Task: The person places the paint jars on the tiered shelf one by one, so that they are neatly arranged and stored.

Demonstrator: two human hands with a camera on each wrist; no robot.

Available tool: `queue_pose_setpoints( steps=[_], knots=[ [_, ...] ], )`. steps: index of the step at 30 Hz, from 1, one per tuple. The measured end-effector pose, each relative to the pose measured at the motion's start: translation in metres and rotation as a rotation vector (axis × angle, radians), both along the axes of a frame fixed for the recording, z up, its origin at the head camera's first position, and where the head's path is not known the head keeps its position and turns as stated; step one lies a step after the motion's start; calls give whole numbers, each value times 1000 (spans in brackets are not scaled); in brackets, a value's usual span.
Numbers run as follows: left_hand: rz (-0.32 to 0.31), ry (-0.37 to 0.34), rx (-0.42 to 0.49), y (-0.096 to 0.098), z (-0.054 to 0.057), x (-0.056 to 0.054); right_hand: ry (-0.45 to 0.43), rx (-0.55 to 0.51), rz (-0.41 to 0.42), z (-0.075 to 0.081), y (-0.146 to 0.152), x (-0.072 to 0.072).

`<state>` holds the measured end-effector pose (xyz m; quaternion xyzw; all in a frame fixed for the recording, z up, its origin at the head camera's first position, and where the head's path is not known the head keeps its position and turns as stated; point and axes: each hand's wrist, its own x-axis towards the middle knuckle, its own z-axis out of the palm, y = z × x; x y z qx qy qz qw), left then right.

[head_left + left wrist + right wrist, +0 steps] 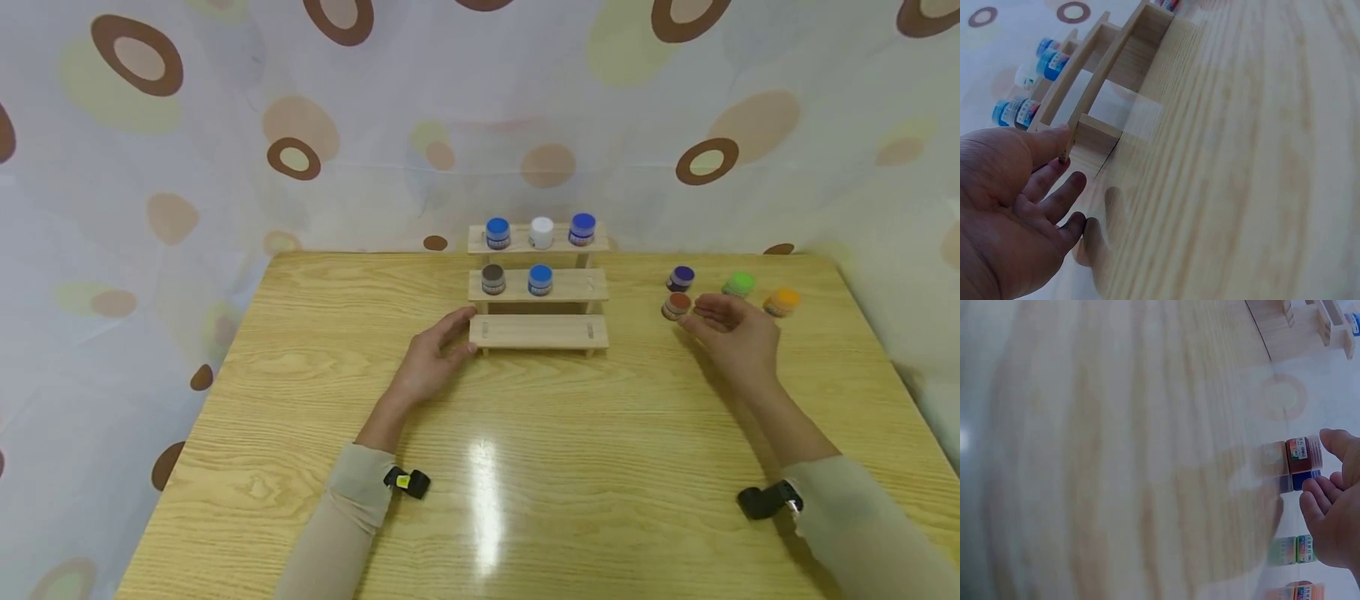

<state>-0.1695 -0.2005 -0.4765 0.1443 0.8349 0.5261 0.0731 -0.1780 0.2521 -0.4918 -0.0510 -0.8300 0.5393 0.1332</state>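
Observation:
A three-tier wooden display rack (538, 332) stands at the table's back middle. My left hand (433, 358) holds the left end of its lowest tier with thumb and index finger; the other fingers spread loosely in the left wrist view. My right hand (738, 340) is beside a small brown-lidded paint jar (676, 307), thumb and fingers apart around its right side. In the right wrist view a gap shows between the thumb and that jar (1299, 455). Behind it stands a dark purple-lidded jar (681, 279). A green-lidded jar (738, 284) and an orange-lidded jar (782, 302) stand farther right.
On the top tier are a blue jar (497, 233), a white jar (542, 232) and a violet-blue jar (582, 229). A dark brown-lidded jar (492, 279) and another blue jar (540, 280) occupy the middle tier. Patterned cloth (375, 108) hangs behind the wooden table (600, 467).

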Motion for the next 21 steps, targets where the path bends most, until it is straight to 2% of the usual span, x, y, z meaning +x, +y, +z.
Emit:
queue_pose_setpoints(
  steps=[5, 10, 15, 21],
  knots=[
    [2, -4, -1, 1, 0, 0, -41, 34, 0, -6, 0, -6],
    [5, -4, -4, 0, -2, -1, -21, 88, 10, -11, -3, -13],
    [7, -1, -2, 0, -1, 0, -12, 133, -16, -13, -7, -20],
    [4, -1, -5, 0, -1, 0, -10, 117, -22, -12, -9, -20]
  ],
)
